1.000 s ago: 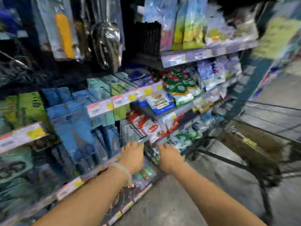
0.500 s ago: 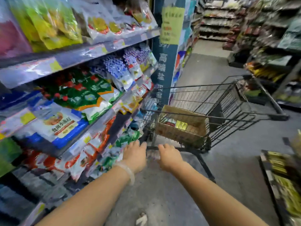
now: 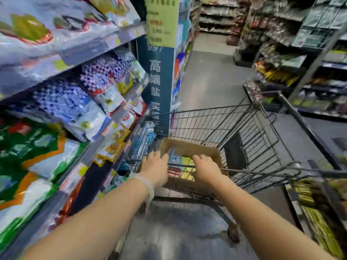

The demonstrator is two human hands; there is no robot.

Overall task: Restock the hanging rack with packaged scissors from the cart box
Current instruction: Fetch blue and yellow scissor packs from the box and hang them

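- The left hand (image 3: 155, 168) is gripping the cart handle (image 3: 180, 165), fingers curling over it.
- The right hand (image 3: 206, 168) is gripping it likewise, above the cardboard box (image 3: 189, 147).

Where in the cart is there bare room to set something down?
The cart basket is bare beyond the cardboard box, out to its far wire end. The near end is crowded: the box holds packets and both hands, left and right, are over it.

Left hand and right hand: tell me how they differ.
The left hand wears a pale wristband; the right hand wears none. The left hand lies nearer the shelves, the right hand nearer the open aisle. Both reach palm-down over the cardboard box in the cart.
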